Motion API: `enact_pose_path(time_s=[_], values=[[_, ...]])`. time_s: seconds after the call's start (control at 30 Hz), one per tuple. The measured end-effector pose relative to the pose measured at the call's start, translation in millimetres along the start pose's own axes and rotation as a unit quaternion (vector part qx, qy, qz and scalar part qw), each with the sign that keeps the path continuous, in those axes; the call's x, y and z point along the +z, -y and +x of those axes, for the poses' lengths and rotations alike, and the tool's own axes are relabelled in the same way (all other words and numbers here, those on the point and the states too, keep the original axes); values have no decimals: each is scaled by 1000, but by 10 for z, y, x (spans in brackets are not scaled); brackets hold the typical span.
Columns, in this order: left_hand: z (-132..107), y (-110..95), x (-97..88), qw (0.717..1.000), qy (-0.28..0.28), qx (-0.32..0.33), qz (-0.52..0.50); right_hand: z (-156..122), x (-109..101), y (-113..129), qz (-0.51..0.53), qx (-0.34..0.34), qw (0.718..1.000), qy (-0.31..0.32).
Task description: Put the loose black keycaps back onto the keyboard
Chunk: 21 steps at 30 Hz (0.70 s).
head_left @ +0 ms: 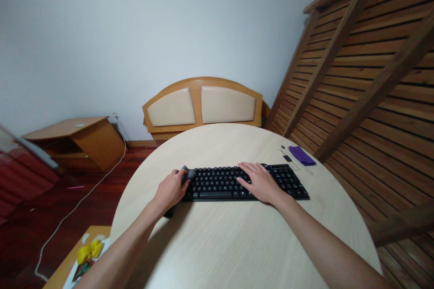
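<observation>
A black keyboard [217, 183] lies flat across the round table [217, 239]. At its left end, my left hand [172, 188] is closed around a grey-and-black object [190, 174]. Its grey, rounded part shows at the fingertips over the keys, and a dark end sticks out below the palm; its exact kind is hard to make out. My right hand [260, 181] rests palm down on the right part of the keyboard, thumb and fingers stretched out. The keys beneath both hands are hidden.
Right of the keyboard lie a purple cloth [301, 155], a small black item [287, 158] and a pale cord. A padded headboard [203, 82] stands behind the table, slatted wood [373, 76] to the right. Lower left, a low stand holds yellow things [90, 251]; a white cable [84, 195] crosses the floor.
</observation>
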<state>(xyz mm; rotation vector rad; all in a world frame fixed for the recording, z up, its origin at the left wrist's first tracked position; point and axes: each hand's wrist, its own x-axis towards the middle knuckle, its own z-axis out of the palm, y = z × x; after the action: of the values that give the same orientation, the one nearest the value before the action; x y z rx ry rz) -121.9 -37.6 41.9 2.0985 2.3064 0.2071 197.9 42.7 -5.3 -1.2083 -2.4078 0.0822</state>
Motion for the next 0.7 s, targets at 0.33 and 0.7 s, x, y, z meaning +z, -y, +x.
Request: enact_pose_path(time_s=[0.33,0.7], values=[[-4,48,-115,999,13,-11,-46,-2,19,-26,4,-5,1000,-1],[377,16,119,998,-23,-47,-38,1,-18,0,-5,2,1000,8]])
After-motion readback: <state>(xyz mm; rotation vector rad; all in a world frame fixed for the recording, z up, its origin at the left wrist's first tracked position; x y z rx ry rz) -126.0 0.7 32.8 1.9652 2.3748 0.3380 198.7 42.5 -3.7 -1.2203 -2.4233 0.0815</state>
